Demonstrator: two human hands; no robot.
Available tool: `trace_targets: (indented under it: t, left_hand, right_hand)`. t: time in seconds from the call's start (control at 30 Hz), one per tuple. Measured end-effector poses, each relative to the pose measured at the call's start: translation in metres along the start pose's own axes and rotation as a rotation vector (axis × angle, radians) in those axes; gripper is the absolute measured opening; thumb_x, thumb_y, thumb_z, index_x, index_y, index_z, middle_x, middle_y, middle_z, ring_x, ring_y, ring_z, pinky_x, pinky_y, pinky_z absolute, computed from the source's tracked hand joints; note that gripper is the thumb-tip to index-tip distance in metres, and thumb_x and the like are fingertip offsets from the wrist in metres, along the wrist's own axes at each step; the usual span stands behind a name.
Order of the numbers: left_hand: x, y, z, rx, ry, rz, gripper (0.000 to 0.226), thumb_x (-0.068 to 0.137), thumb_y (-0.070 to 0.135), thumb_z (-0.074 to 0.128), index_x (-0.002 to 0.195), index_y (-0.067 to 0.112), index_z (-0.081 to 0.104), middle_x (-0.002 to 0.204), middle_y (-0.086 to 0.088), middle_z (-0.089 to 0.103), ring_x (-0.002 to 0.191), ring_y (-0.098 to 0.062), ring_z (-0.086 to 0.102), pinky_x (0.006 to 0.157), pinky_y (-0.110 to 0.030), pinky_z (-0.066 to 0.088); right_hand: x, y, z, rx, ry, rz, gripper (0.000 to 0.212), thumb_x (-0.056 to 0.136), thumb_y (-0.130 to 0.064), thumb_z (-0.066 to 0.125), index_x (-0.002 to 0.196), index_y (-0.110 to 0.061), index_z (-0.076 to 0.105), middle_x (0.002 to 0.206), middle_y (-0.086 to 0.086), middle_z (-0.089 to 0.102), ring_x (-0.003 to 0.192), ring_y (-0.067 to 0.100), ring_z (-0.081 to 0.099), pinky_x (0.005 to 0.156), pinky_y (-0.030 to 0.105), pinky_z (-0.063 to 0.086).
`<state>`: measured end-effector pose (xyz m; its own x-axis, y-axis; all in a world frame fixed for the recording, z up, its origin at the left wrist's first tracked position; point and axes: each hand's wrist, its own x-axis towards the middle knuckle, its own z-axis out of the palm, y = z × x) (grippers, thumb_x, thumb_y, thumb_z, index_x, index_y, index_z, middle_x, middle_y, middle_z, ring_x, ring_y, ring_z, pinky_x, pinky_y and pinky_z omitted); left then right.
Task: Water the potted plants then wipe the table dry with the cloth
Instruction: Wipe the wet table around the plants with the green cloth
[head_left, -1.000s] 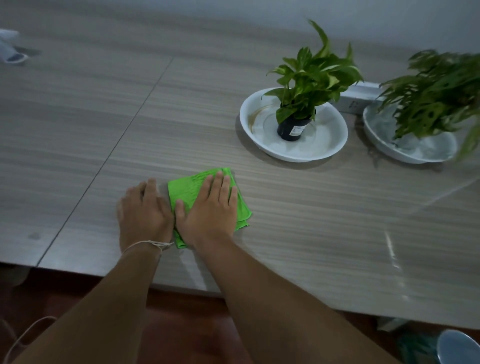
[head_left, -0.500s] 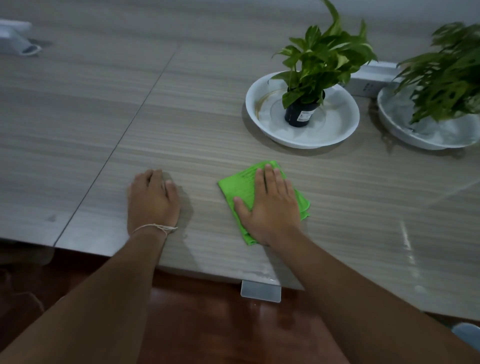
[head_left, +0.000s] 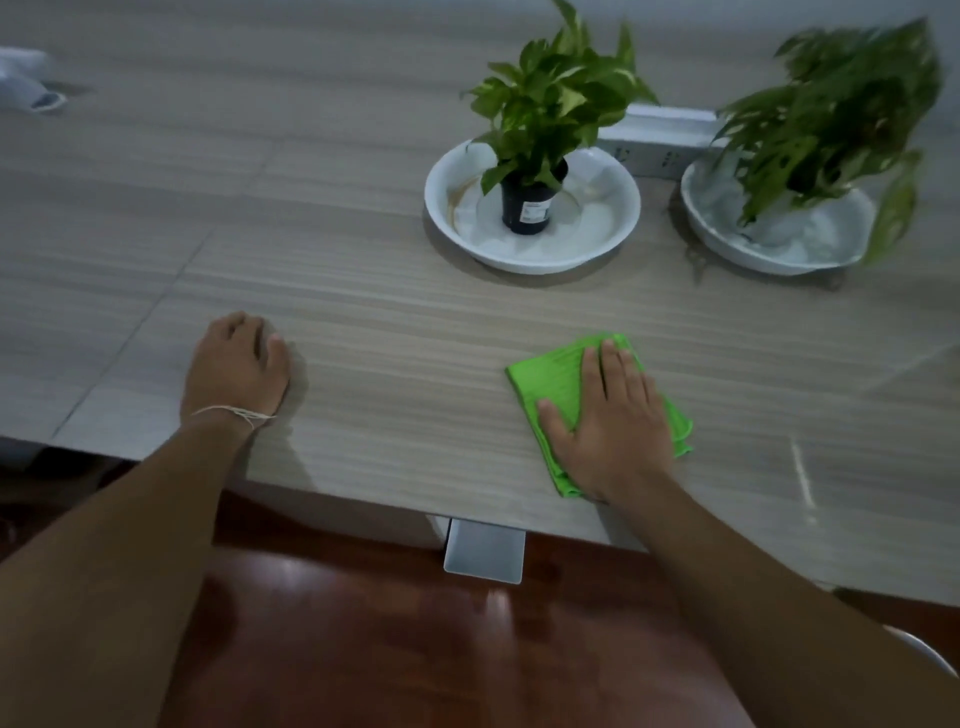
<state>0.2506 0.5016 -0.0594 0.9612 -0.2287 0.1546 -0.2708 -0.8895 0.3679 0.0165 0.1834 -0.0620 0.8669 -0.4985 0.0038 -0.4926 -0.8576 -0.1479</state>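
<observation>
A folded green cloth (head_left: 550, 384) lies flat on the wood-grain table (head_left: 395, 332) near its front edge. My right hand (head_left: 608, 421) presses down on the cloth, palm flat, fingers together. My left hand (head_left: 236, 364) rests on the bare table further left, fingers curled under, holding nothing. Behind the cloth, a leafy plant in a small black pot (head_left: 527, 202) stands in a white dish (head_left: 452, 228). Further right, a second, darker plant (head_left: 831, 114) sits in another white dish (head_left: 727, 249).
A white power strip (head_left: 660, 140) lies behind and between the two dishes. A pale object (head_left: 28, 85) sits at the table's far left. A seam (head_left: 156, 312) runs across the tabletop left of my left hand. A grey bracket (head_left: 483, 551) hangs under the front edge.
My right hand has slid the cloth to the right along the table, away from my left hand, which stays planted. The view has shifted right as well.
</observation>
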Motion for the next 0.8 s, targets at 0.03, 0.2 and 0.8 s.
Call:
trace_targets:
  t: [0.03,0.2,0.8]
  left_hand:
    - [-0.001,0.000,0.003,0.023,-0.019,-0.011,0.056,0.099,0.038,0.039,0.129,-0.006,0.056,0.140,-0.029,0.049,0.132,-0.042,0.044,0.113,-0.051,0.036]
    - [-0.022,0.019,0.016,0.061,-0.031,-0.116,0.061,0.095,0.048,0.030,0.113,-0.002,0.060,0.131,-0.028,0.052,0.128,-0.042,0.045,0.104,-0.056,0.042]
    - [-0.105,0.236,0.089,0.073,-0.198,0.361,0.058,0.103,0.047,0.032,0.153,0.016,0.036,0.163,-0.003,0.026,0.153,-0.020,0.015,0.124,-0.049,0.008]
  right_hand:
    - [-0.006,0.013,-0.001,0.003,0.005,0.002,0.096,0.090,-0.074,0.014,0.162,-0.011,0.014,0.171,0.011,0.010,0.158,0.025,0.006,0.127,0.043,0.004]
    - [-0.038,0.088,-0.008,-0.007,0.051,0.036,0.093,0.092,-0.072,0.021,0.160,-0.009,0.023,0.169,0.014,0.019,0.157,0.028,0.015,0.127,0.046,0.013]
    - [-0.088,0.304,-0.047,-0.073,0.064,0.359,0.097,0.093,-0.073,0.021,0.153,0.003,0.032,0.159,0.031,0.031,0.147,0.046,0.030,0.118,0.060,0.028]
